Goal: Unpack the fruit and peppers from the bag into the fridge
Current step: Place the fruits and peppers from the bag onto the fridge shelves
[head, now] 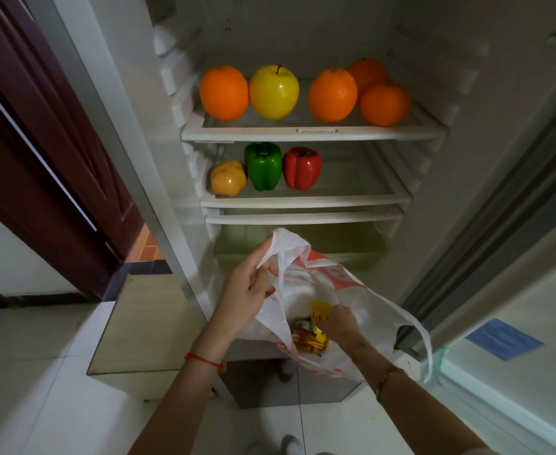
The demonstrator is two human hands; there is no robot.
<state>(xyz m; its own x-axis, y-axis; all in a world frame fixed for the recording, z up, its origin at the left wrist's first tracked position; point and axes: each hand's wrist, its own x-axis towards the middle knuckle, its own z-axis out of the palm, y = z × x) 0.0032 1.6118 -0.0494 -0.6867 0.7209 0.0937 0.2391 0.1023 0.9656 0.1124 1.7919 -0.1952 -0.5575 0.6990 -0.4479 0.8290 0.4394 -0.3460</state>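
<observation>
A white and red plastic bag (342,284) hangs in front of the open fridge. My left hand (247,284) grips its left handle and holds it open. My right hand (342,326) is inside the bag, fingers closed on a yellow packet (319,311) above some orange-brown wrapped items (309,343). On the top shelf (312,131) sit several oranges (224,93) and a yellow apple (274,91). The shelf below (306,201) carries a yellow pepper (228,178), a green pepper (263,165) and a red pepper (301,168).
A lower glass shelf (302,218) and a green-tinted crisper drawer (342,241) lie under the peppers. The fridge door (516,323) stands open at the right. A dark red wooden door (40,142) is at the left, over a white tiled floor (40,372).
</observation>
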